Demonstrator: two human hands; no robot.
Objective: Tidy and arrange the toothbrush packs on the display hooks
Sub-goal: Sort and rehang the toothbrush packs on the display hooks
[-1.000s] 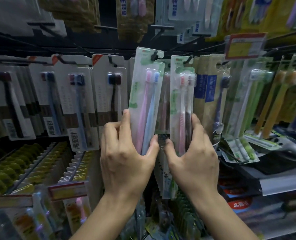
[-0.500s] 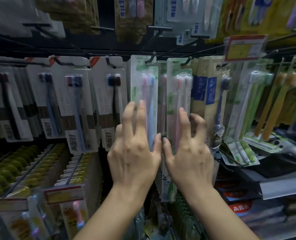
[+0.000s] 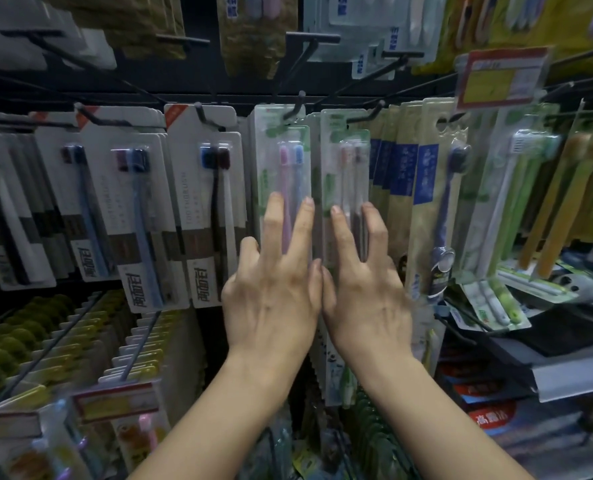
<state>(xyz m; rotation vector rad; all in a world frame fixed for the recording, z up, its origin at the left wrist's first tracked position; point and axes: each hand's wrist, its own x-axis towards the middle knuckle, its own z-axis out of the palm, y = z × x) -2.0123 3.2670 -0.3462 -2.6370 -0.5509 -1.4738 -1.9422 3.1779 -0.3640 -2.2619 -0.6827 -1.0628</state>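
- left hand (image 3: 274, 299) lies flat, fingers straight and spread, pressing the pink-and-blue toothbrush pack (image 3: 283, 168); right hand (image 3: 366, 299) likewise flat on the neighbouring pack (image 3: 345, 168), gripping nothing.
- both packs hang on black display hooks (image 3: 296, 107), centre of the rack.
- best to push evenly, square with the row.
- crowded, dim shop rack; white packs (image 3: 201, 202) left, price tag (image 3: 502, 76) upper right.

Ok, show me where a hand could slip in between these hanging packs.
The best gap is the dark strip under the white packs, above the yellow packs. A narrow slot separates the pink-and-blue pack from the pack to its right. Right of that, the beige packs overlap tightly.
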